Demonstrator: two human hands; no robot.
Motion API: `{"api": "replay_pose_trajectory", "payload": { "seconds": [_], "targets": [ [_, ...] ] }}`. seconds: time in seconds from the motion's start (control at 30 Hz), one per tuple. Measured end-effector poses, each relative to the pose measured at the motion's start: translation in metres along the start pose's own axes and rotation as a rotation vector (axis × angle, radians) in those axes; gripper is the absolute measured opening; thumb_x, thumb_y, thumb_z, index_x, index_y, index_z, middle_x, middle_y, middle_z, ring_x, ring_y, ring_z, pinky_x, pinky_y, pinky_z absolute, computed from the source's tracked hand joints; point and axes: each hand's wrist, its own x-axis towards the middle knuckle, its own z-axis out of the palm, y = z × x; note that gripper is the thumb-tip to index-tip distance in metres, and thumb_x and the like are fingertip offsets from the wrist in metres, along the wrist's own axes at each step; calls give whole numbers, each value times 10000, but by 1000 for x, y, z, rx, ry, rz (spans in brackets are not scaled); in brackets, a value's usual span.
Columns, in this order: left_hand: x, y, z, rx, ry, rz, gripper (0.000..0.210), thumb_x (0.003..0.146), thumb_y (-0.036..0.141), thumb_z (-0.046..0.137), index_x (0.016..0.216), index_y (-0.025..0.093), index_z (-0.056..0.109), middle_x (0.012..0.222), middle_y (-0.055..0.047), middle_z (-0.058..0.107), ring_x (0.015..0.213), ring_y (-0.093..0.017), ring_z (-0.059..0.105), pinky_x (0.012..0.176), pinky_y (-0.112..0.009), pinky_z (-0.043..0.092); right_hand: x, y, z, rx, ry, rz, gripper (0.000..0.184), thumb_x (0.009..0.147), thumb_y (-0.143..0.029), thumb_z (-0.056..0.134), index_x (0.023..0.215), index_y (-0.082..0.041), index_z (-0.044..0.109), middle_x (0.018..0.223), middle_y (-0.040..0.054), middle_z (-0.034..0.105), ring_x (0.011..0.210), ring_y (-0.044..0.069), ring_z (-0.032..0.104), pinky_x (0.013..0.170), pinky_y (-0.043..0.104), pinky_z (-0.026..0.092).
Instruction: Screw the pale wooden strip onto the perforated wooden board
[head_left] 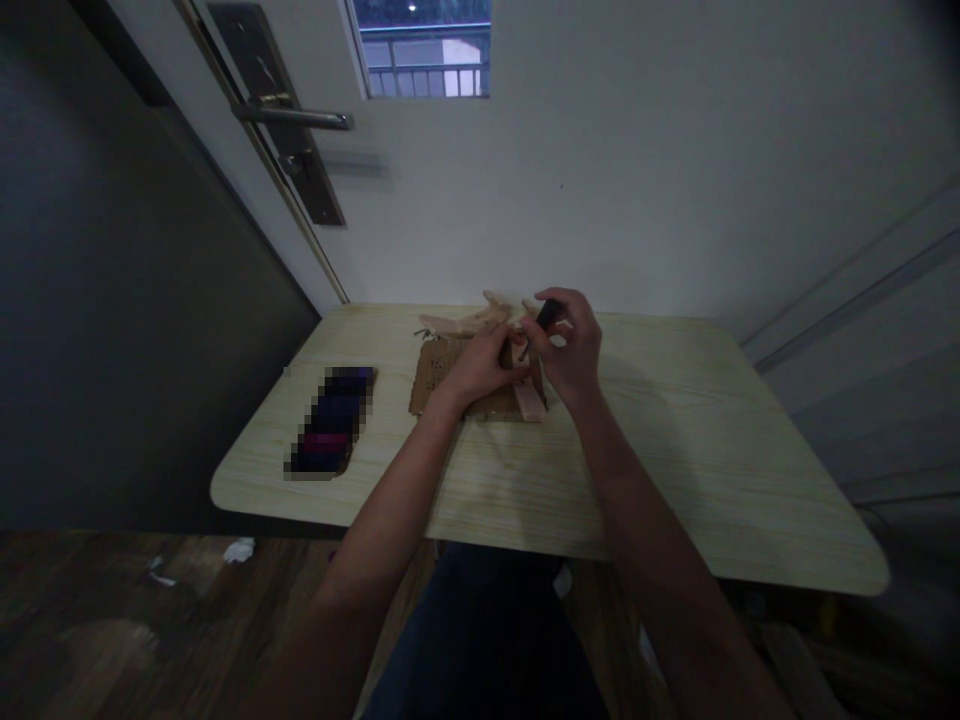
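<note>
My right hand [574,340] is closed around a black-handled tool [551,312]. Its thin shaft slants down to the left, its tip close to a pale wooden strip [530,400]; whether they touch I cannot tell. My left hand [484,365] grips that strip, thumb and fingers on either side of it. Beneath lies a piece of brown cardboard [431,375] with small holes on its left part. More pale wood pieces [450,325] lie along the cardboard's far edge, partly hidden behind my fingers.
A phone [330,420], blurred out, lies left on the light wooden table [675,440]. Behind the table stands a white door [637,180] with a metal handle [300,118] and a small window [424,50]. White scraps [238,549] lie on the floor.
</note>
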Motion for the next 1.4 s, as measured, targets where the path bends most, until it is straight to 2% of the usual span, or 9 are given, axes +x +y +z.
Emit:
{"api": "replay_pose_trajectory", "payload": {
  "seconds": [0.17, 0.33, 0.43, 0.6, 0.77, 0.87, 1.07, 1.23, 1.4],
  "targets": [
    [0, 0, 0, 4, 4, 3, 390, 735, 345, 773, 993, 152, 554, 1083, -116, 606, 1030, -274, 567, 910, -434, 471, 1, -6, -4, -38, -42, 2, 341, 848, -484, 613, 1143, -314, 638, 1009, 34, 606, 842, 145, 592, 596, 241, 558],
    [0, 2, -1, 4, -5, -11, 363, 737, 346, 768, 956, 162, 544, 1089, -107, 602, 1052, -274, 564, 904, -422, 477, 2, -10, -7, 67, -123, 6, 377, 929, -495, 468, 1205, -277, 604, 1155, 66, 668, 1010, 179, 660, 770, 315, 599],
    [0, 3, -1, 12, -2, -9, 372, 728, 334, 775, 953, 157, 538, 1095, -115, 597, 1055, -277, 561, 903, -420, 476, 2, -8, -6, 104, -146, 16, 372, 922, -481, 498, 1216, -272, 589, 1135, 52, 689, 957, 164, 694, 785, 309, 602],
    [0, 3, -1, 12, 7, -5, 381, 730, 367, 777, 945, 167, 535, 1065, -105, 604, 1029, -275, 566, 886, -423, 481, 2, -2, -3, 46, -65, 17, 368, 846, -484, 625, 1165, -301, 609, 900, -2, 682, 720, 130, 650, 660, 286, 590],
    [-1, 3, -1, 16, 3, 6, 363, 743, 362, 769, 937, 170, 529, 1058, -99, 603, 1016, -266, 571, 874, -410, 483, 3, 1, -4, 3, -32, -12, 290, 820, -455, 670, 1067, -304, 674, 898, 2, 667, 718, 132, 635, 628, 284, 578],
    [-1, 2, -1, 27, 3, 2, 356, 746, 354, 764, 943, 174, 528, 1073, -95, 603, 1026, -264, 569, 877, -405, 481, 3, -4, -6, 2, -57, -10, 301, 868, -473, 600, 1111, -310, 671, 979, 22, 687, 792, 143, 660, 651, 281, 590],
    [-1, 2, -1, 18, 5, -12, 359, 738, 335, 767, 955, 163, 538, 1084, -99, 610, 1025, -259, 572, 886, -400, 477, 1, -6, -7, 125, -154, 13, 374, 931, -470, 489, 1237, -289, 607, 1240, 49, 677, 1052, 181, 696, 858, 337, 604],
    [-1, 1, 0, 17, 5, -8, 374, 735, 348, 769, 976, 169, 546, 1104, -99, 606, 1032, -261, 570, 896, -410, 475, 2, -2, -4, 123, -110, 41, 330, 868, -465, 605, 1141, -283, 638, 1013, 9, 732, 844, 146, 723, 775, 306, 616],
    [0, -1, 1, 20, 2, 5, 382, 740, 362, 769, 991, 166, 558, 1111, -105, 604, 1054, -268, 566, 907, -413, 473, 2, -1, -1, 73, 14, 47, 362, 764, -517, 706, 1036, -297, 613, 694, -59, 604, 617, 113, 637, 556, 235, 574]
  ]
}}
